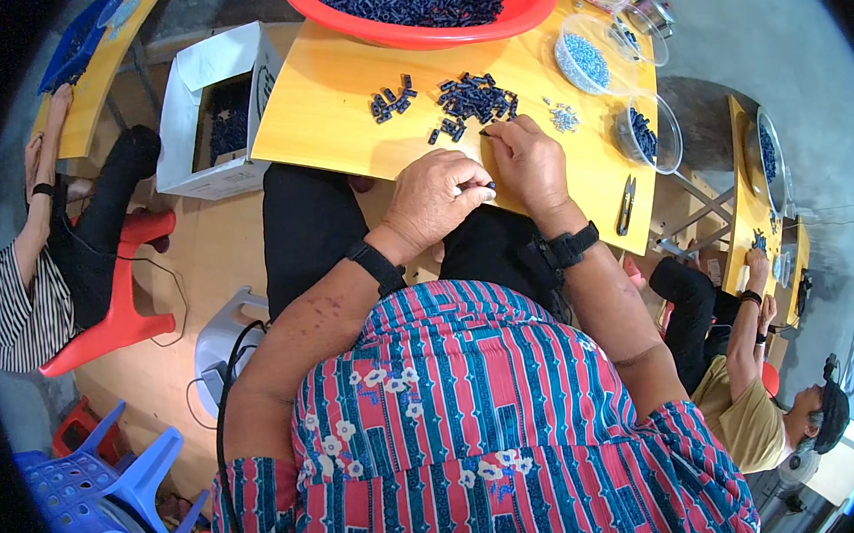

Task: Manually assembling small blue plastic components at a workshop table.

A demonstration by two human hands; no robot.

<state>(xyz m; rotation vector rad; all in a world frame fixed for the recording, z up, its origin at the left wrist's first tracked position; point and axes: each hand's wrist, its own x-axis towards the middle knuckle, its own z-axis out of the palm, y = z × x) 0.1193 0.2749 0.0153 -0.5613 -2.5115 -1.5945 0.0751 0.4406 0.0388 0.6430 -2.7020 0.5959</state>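
Red basin [528, 7], clear bowls [670, 136], snips [626, 205], blue stool [106, 487].

The surface [336, 104] looks like smooth, matt yellow-varnished wood. On it, dark blue plastic pieces [475, 100] lie beside a glossy red plastic basin [391, 33] and clear plastic tubs [658, 141]; small snips [627, 205] are metal.

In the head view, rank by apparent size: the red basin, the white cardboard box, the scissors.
1. red basin, though cut off by the frame's top edge
2. white cardboard box
3. scissors, clearly smallest
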